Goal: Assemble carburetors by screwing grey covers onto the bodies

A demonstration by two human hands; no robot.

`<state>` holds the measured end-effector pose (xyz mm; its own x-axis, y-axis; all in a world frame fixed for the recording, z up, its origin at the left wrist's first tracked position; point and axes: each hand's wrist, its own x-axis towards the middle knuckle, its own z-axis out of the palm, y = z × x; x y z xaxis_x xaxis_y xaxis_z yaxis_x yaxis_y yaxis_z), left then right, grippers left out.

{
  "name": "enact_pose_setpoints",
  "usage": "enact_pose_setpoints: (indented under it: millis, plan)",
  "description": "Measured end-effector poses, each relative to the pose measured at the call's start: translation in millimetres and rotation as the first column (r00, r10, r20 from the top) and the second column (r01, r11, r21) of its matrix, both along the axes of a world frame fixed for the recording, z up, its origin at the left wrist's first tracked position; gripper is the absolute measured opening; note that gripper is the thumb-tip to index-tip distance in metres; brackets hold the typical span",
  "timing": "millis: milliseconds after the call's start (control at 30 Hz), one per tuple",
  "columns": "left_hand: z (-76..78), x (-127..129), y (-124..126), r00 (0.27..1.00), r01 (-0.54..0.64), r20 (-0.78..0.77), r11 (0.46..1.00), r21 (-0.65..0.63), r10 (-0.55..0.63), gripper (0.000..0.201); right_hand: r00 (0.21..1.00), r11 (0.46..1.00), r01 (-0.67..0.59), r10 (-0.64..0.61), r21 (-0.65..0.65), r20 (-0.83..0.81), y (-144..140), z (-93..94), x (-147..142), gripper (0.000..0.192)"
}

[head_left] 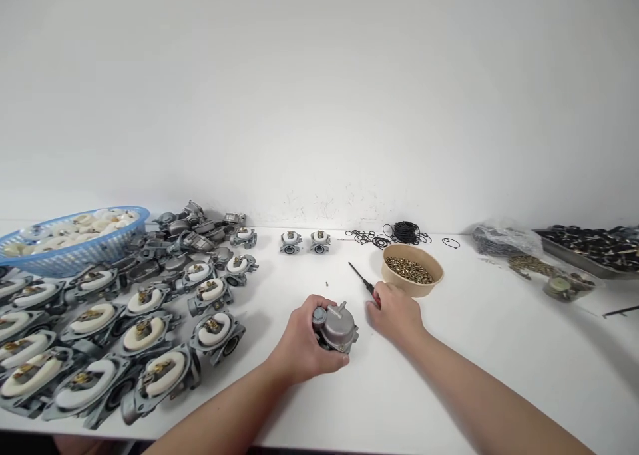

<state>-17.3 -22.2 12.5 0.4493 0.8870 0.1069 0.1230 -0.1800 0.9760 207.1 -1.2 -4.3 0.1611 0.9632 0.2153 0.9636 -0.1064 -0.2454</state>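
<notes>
The right hand [394,315] covered the screwdriver [360,277] handle; the left hand [302,338] hid the carburetor [337,327]'s near side.

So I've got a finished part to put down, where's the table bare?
Bare table lies right of the right hand, in front of the bowl. A smaller patch sits between the two carburetors at the wall and the left hand. The left side is crowded with carburetor rows and a basket.

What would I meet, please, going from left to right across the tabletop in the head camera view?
Blue basket → grey carburetor bodies → left hand gripping a metal part → right hand on a screwdriver → bowl of screws → plastic bag → metal tray.
</notes>
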Motion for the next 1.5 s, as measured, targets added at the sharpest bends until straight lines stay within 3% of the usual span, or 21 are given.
enact_pose_setpoints:
  millis: [1067, 1500]
  plan:
    - [9.8, 3.6, -4.0, 0.997, -0.079, 0.006, 0.997, 0.015, 0.079, 0.063, 0.992, 0.997, -0.081, 0.081, 0.007, -0.094, -3.5, -1.0, 5.5, 0.009]
    - [5.0, 1.0, -0.6, 0.994, -0.091, -0.058, 0.992, 0.092, 0.096, 0.065, 0.983, 0.989, -0.149, 0.147, -0.012, -0.113, -9.5, -3.6, 7.5, 0.015]
